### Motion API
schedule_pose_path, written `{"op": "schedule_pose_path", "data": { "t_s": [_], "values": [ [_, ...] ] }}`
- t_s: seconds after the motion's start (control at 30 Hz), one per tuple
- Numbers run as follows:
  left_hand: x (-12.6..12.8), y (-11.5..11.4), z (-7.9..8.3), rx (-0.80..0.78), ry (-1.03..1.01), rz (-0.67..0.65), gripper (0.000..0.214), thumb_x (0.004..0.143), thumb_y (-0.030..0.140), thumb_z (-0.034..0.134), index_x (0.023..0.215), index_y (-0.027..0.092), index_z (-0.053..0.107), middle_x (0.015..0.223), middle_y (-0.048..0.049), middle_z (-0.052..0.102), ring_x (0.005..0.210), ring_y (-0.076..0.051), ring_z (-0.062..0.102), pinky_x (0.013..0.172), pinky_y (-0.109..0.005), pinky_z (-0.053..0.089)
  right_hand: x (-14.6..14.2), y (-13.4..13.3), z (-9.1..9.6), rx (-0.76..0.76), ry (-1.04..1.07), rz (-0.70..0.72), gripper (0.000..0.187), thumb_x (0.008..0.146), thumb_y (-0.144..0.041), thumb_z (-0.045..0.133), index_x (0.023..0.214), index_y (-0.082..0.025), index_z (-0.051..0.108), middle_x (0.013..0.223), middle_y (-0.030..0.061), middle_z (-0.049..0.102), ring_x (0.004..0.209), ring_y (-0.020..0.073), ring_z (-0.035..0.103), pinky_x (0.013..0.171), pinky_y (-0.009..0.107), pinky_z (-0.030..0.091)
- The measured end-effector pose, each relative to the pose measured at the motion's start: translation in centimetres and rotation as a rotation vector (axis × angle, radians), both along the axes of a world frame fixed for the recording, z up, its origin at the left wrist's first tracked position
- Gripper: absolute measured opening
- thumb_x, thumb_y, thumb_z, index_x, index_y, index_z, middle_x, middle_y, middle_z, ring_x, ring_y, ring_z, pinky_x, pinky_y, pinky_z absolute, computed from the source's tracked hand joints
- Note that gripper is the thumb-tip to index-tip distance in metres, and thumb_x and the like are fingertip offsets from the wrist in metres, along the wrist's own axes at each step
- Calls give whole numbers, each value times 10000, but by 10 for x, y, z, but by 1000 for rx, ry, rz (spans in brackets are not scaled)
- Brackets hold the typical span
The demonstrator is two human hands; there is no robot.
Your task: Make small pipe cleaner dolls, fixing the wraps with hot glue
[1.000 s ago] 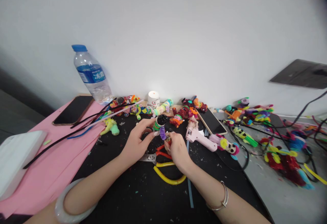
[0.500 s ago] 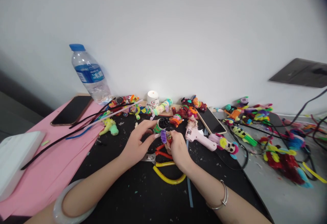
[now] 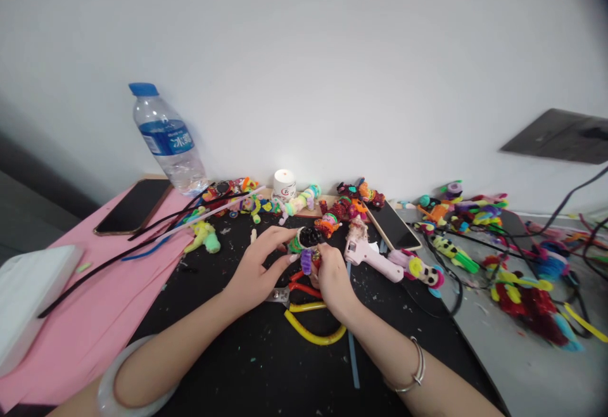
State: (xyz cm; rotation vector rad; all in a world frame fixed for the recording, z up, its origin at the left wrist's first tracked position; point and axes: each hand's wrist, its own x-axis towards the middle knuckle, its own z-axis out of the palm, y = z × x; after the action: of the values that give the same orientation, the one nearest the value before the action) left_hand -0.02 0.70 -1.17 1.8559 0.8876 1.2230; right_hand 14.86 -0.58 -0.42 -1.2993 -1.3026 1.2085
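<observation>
Item: one pipe-cleaner figure (image 3: 310,237), black at the top, with green and purple parts; held just below the centre of the frame, above a black work surface (image 3: 251,360).

Left hand (image 3: 259,265), centre: thumb and fingers bent round the figure's green side, clamped on it; a pale bangle (image 3: 105,386) on the forearm, lower left.

Right hand (image 3: 334,277), right of centre: fingertips together, clamped on the figure beside its purple part; exact contact hidden by the fingers. Silver bracelet (image 3: 418,369) on the wrist, lower right.

Beneath the hands: cutting tool (image 3: 280,295), metal head, orange and yellow handles, partly covered. Translucent blue strip (image 3: 353,360), lower centre.

Right of centre: pink glue gun (image 3: 375,260), near a pale-edged smartphone (image 3: 393,225). Right edge: heap of fuzzy pipe-cleaner pieces (image 3: 527,303).

Middle, against the wall: white paper cup (image 3: 284,184).

Left: clear water bottle (image 3: 166,138), blue cap, tilted; dark smartphone (image 3: 133,206) on pink sheets (image 3: 95,315); white box (image 3: 35,303) at the edge.
</observation>
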Motion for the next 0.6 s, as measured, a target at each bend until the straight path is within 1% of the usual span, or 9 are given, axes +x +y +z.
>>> {"op": "schedule_pose_path", "data": {
  "t_s": [0.2, 0.3, 0.37, 0.5, 0.6],
  "values": [
    [0, 4, -5, -31, -42, 117, 340, 847, 185, 528, 1175, 273, 541, 1087, -37, 563, 976, -178, 553, 831, -309, 494, -1, -1, 0, -25, -49, 58, 448, 893, -305, 192, 454, -237, 253, 373, -57, 255, 360, 94, 221, 404, 257, 190],
    [0, 5, -7, -37, -59, 145, 348, 845, 171, 525, 1176, 278, 539, 1085, -30, 566, 968, -171, 554, 822, -302, 495, -2, -1, 2, -28, -72, 69, 439, 884, -289, 197, 450, -237, 249, 374, -53, 263, 368, 97, 239, 410, 259, 196],
    [0, 5, -6, -40, -59, 121, 351, 847, 158, 520, 1176, 280, 536, 1090, -29, 563, 978, -171, 551, 828, -299, 492, -2, -1, 3, -21, -84, 44, 434, 881, -286, 207, 454, -235, 260, 387, -53, 270, 379, 99, 250, 414, 257, 207],
    [0, 2, -2, -30, -22, -10, 339, 855, 154, 515, 1170, 278, 535, 1092, -40, 553, 1011, -182, 535, 849, -309, 481, 0, -1, 2, 4, -83, -37, 415, 881, -287, 248, 475, -226, 306, 430, -52, 304, 410, 99, 284, 428, 247, 233],
    [0, 1, 0, -3, 2, -58, 356, 860, 147, 510, 1184, 293, 525, 1090, -38, 546, 1011, -179, 523, 844, -303, 475, 1, 0, 0, 34, -31, -18, 425, 896, -300, 223, 483, -227, 288, 435, -54, 300, 404, 96, 271, 422, 246, 228]
  ]
}}
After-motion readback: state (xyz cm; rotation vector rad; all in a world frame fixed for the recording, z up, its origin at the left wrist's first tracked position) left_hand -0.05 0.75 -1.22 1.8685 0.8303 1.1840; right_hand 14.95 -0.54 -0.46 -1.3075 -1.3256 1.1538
